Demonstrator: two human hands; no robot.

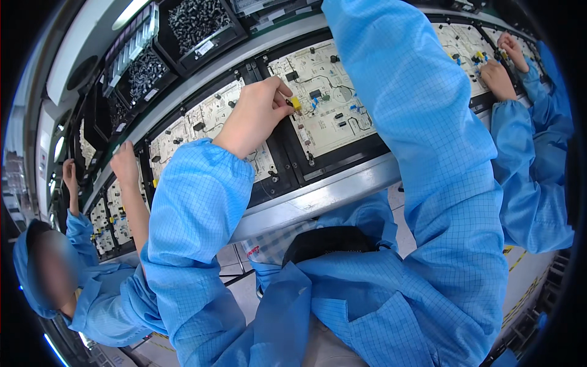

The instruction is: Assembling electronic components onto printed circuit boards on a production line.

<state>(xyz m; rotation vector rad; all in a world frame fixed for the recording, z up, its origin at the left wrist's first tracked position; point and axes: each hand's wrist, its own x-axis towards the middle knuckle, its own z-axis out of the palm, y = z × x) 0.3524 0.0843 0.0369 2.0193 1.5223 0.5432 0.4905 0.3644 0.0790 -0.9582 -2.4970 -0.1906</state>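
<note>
My left hand is closed in a pinch, with its thumb and forefinger on a small yellow block-shaped component. This component is at the upper left part of a cream circuit board, which sits in a black frame. Blue, black and other small parts stand on the board, and a thin black wire curves across it. My right arm, in a blue checked sleeve, reaches up over the board's right side. Its hand lies beyond the top edge, out of sight.
Black bins of dark small parts line the far side. More framed boards run along the line behind a metal rail. Co-workers in blue sit at left and right, their hands near other boards.
</note>
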